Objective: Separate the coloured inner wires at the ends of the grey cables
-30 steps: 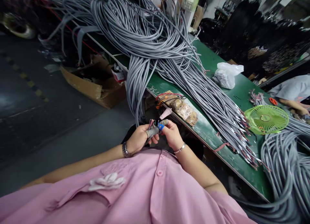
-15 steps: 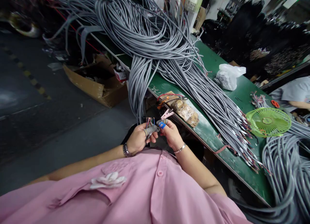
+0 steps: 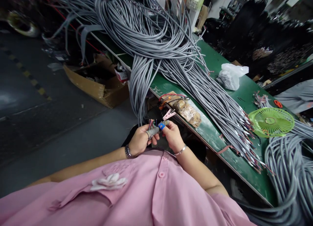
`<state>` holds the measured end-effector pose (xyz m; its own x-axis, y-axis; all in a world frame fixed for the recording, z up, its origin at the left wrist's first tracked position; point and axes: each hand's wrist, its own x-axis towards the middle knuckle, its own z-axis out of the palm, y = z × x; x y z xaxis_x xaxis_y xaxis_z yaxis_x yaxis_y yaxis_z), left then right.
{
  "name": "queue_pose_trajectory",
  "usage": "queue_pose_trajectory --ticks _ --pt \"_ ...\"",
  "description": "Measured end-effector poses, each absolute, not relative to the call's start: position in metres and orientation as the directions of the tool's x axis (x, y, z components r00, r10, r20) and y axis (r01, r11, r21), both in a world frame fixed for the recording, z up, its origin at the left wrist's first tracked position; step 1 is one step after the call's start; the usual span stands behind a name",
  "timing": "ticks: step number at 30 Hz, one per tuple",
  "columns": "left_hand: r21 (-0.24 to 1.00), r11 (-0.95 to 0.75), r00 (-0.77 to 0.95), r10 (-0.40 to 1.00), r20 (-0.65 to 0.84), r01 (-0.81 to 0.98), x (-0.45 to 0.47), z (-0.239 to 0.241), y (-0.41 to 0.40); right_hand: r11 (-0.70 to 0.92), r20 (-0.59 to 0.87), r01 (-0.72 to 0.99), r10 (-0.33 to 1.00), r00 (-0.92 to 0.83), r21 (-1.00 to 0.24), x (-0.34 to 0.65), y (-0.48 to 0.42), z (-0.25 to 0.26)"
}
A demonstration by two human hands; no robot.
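Observation:
My left hand [image 3: 140, 139] is closed round the end of a grey cable [image 3: 153, 131], whose thin coloured wires [image 3: 151, 123] fan out above my fingers. My right hand [image 3: 172, 135] pinches at those wire ends; its fingertips wear a blue and a grey finger cot [image 3: 161, 125]. Both hands are held close to my chest, just off the near edge of the green table [image 3: 220, 64]. A pink clip [image 3: 168, 114] sticks out at the table edge right above my right hand.
A huge pile of grey cables [image 3: 156, 33] covers the table and hangs over its edge. Stripped cable ends [image 3: 244, 138] lie right, beside a green fan [image 3: 271, 122], more coiled cable [image 3: 288, 173] and a white bag [image 3: 231, 76]. A cardboard box [image 3: 97, 81] sits on the floor. Another person's sleeve [image 3: 297, 95] shows at right.
My hands stay together on the cable end, with small finger shifts. The other person's arm at the far right has drawn back out of view.

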<state>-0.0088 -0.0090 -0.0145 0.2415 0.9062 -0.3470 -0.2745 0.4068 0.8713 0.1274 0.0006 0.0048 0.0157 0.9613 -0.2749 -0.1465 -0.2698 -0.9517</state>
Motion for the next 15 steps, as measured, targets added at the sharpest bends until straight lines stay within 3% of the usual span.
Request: queue_pose_trajectory --ticks 9,15 --pt "0.852 0.373 0.188 0.927 -0.325 -0.366 -0.012 -0.008 -0.007 -0.325 -0.317 -0.313 0.945 -0.076 -0.893 0.132 -0.004 -0.002" --pt "0.854 0.364 0.168 0.931 -0.324 -0.372 -0.013 -0.008 -0.006 -0.331 -0.301 -0.305 0.943 -0.142 -0.893 0.137 -0.009 0.002"
